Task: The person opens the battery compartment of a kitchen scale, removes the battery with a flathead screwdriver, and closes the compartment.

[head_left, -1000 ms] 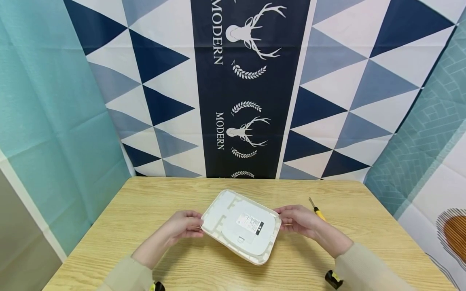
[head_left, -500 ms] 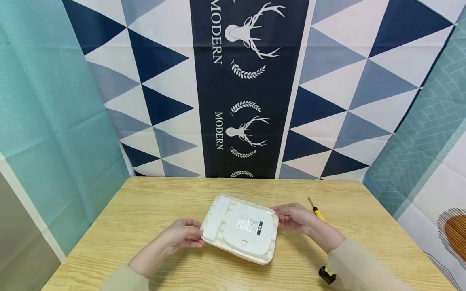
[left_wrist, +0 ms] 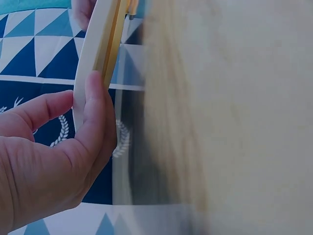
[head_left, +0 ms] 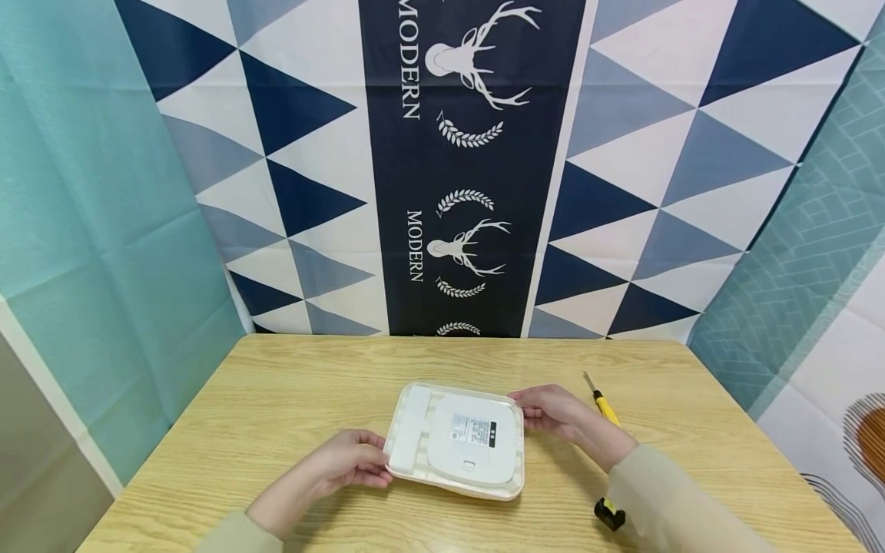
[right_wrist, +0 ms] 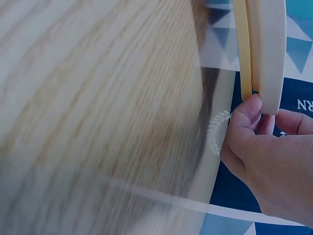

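Just above the table, in the air between two hands, is a shallow plastic case. I'd guess it's light and stiff, a bit slippery on its smooth faces, and liable to crack if dropped; the rim at opposite ends looks the best place to hold. The left hand pinches one end between thumb and fingers, and the right hand pinches the other. It's white, round-cornered, with a raised panel carrying a printed label, black at one end.
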The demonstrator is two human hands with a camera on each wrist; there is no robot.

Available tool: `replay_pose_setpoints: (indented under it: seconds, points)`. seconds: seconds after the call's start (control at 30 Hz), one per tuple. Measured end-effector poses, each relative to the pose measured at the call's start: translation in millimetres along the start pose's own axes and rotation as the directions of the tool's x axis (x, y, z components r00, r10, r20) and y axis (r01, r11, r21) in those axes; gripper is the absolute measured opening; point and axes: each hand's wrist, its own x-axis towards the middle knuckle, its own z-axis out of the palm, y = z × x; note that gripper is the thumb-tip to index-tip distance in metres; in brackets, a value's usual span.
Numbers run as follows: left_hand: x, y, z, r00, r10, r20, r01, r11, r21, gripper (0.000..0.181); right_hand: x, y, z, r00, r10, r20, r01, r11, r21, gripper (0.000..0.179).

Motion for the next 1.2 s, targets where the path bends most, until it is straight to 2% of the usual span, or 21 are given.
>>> replay_pose_setpoints:
  seconds: [0.3,0.63,0.97,1.2]
  points:
    - [0.5,-5.2,2.2,0.999,-0.034,0.036,0.033,0.999,0.005,0.025,7.0,1.8,4.5,0.999,0.003,-0.046,-0.002,1.0,0.015,0.038]
    - [3.4,-3.2,4.7,0.996,-0.067,0.051,0.065,0.997,0.037,0.016,18.2,2.7,6.8,0.994,0.014,-0.105,-0.016,1.0,-0.015,0.035]
    - [5.8,-2.0,5.8,0.995,-0.082,0.052,0.079,0.995,0.06,0.011,24.0,9.3,7.3,0.994,-0.016,-0.105,0.011,0.999,-0.051,0.033]
    - [7.3,-0.6,7.0,0.996,-0.089,0.027,0.087,0.994,0.06,0.012,26.5,11.9,6.6,0.995,-0.028,-0.1,0.02,0.996,-0.082,0.033]
